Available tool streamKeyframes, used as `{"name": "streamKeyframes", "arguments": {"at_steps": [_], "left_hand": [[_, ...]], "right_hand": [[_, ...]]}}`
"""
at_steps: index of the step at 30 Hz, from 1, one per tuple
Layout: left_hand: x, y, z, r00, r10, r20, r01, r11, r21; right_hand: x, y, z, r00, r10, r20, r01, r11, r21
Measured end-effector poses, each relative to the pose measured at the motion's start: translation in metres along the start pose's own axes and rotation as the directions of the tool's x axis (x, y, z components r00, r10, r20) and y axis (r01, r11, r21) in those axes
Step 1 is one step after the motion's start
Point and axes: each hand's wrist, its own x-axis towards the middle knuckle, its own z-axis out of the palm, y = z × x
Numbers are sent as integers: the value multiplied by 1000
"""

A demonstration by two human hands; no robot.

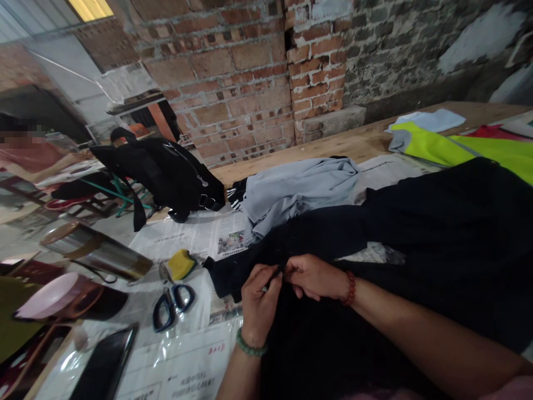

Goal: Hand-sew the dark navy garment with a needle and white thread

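Observation:
A dark navy garment (328, 228) lies spread over the table and reaches toward me. My left hand (261, 297), with a green bead bracelet at the wrist, pinches a fold of its dark cloth. Close against it, my right hand (314, 278), wearing a red bead bracelet, has its thumb and fingers pressed together at the same spot. Whatever sits between the right fingertips is too small to make out. Left of the hands lie scissors (170, 308) with dark blue handles and a yellow sponge (181, 264).
Grey cloth (300, 186) and a black bag (166, 172) lie beyond the garment. A steel flask (100, 250), a pink-topped cup (62, 297) and a phone (104, 364) are at left. A neon yellow garment (437, 145) is at far right. A person (33, 155) sits at another table.

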Motion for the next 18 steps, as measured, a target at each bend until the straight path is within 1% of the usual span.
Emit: {"name": "streamKeyframes", "arguments": {"at_steps": [4, 8, 10, 11, 12, 13, 14, 15, 16, 17, 18], "left_hand": [[-2, 0, 5, 998, 40, 57, -40, 999, -2], [-3, -2, 6, 995, 85, 59, -85, 996, -3], [-3, -3, 5, 994, 106, 37, -106, 994, 5], [-2, -3, 4, 993, 112, 25, -112, 994, 8], [-2, -3, 3, 993, 114, 15, -114, 993, 8], [-2, -3, 3, 993, 114, 9, -114, 993, 3], [-2, -3, 3, 994, 112, 8, -112, 994, -7], [-1, -2, 3, 994, 110, 8, -110, 994, -19], [-1, -2, 3, 994, 108, 9, -108, 994, -33], [-1, -2, 3, 994, 104, 10, -104, 993, -47], [-1, -2, 3, 995, 99, 13, -98, 993, -60]], "right_hand": [[5, 7, 3, 999, -29, -38, 31, 999, 44], [3, 5, -3, 995, -98, -14, 99, 990, 99], [0, 2, -10, 994, -102, 41, 100, 994, 51], [-1, 1, -15, 993, -106, 44, 107, 994, -7], [-2, 0, -20, 992, -124, 10, 124, 989, -83], [-2, 0, -25, 984, -164, -65, 151, 974, -168], [-1, 0, -29, 958, -229, -171, 183, 951, -249], [1, 0, -32, 913, -303, -275, 214, 926, -310], [2, 0, -34, 867, -360, -344, 246, 910, -334], [3, 1, -35, 846, -386, -367, 279, 908, -312], [5, 1, -34, 856, -382, -348, 308, 918, -248]]}}
